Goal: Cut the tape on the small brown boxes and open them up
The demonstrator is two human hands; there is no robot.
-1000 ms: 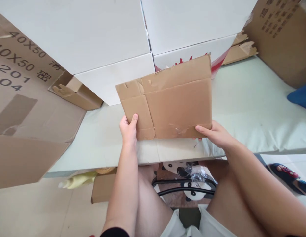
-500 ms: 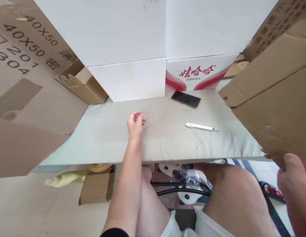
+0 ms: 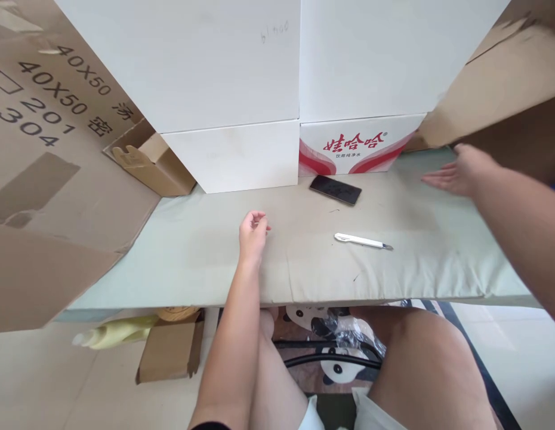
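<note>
The cardboard sheet (image 3: pixel 505 83), held up in both hands a second ago and in the right hand alone half a second ago, is now at the upper right of the frame, out of either grip. The right hand (image 3: pixel 463 170) hangs just below it, released, fingers extended and blurred; the left hand (image 3: pixel 255 230), mid-frame over the pale green cloth (image 3: pixel 206 239), is loosely half-curled with nothing visible in it. Both hands therefore seem unburdened, and the white craft knife (image 3: pixel 363 241) and black smartphone (image 3: pixel 335 190), right of centre, lie in plain view. The sheet looks flat and tan, tilted, with a dark line across its upper part and a slanting lower edge. Motion blur hides whether it leans on something or is settling.
</note>
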